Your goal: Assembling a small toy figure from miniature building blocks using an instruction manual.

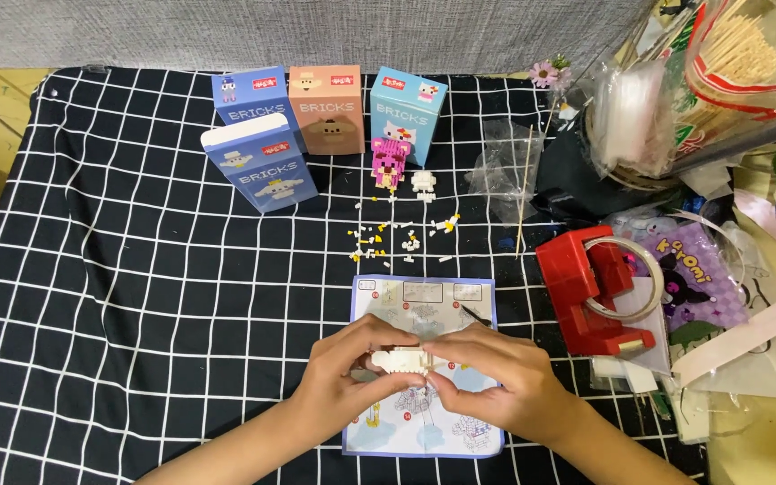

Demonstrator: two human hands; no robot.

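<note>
Both hands are grasping one small white block assembly made of tiny plastic bricks [401, 360], which is lying with its long axis left to right just above the pale blue paper instruction sheet [424, 301]. The left hand [345, 377] is pinching its left end and the right hand [496, 382] is closing on its right end, so both are equally near. Loose white and yellow tiny bricks [401, 238] are lying further away, beyond the sheet.

Even, soft overhead light, sharp focus throughout, faint shadows under the boxes [327, 112], mild glare on plastic bags [630, 112].
</note>
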